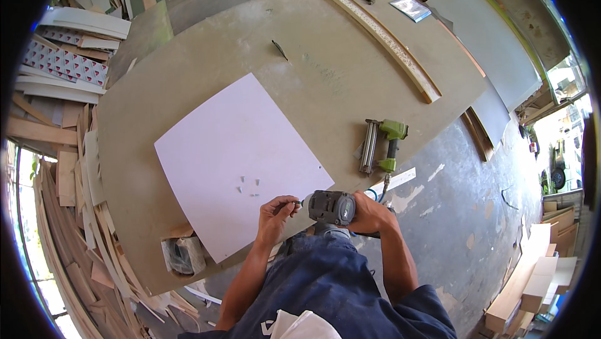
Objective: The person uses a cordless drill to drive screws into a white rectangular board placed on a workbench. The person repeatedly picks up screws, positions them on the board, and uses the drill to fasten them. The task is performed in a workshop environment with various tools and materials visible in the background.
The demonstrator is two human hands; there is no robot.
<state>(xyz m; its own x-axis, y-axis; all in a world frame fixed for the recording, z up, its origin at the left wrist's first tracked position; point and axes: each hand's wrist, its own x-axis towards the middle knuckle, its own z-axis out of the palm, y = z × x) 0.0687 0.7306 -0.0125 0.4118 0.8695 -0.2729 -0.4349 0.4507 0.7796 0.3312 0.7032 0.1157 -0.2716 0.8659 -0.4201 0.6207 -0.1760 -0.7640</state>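
My right hand point(370, 215) grips a dark cordless drill point(333, 207), its nose pointing left. The fingers of my left hand point(277, 211) pinch together at the drill's tip; what lies between them is too small to make out. Both hands are close to my body, by the near edge of a white square panel point(238, 132). The panel lies turned at an angle on the large brown tabletop point(206, 51). Several small screws point(257, 182) are scattered on its near part, ahead and left of my left hand.
A green nail gun point(393, 131) with a hose lies right of the panel. Beyond it stretches a long wooden strip point(382, 37). A thin dark tool point(280, 50) lies farther back. An open box point(183, 256) stands at the near left corner. Stacked boards point(69, 63) line the left side.
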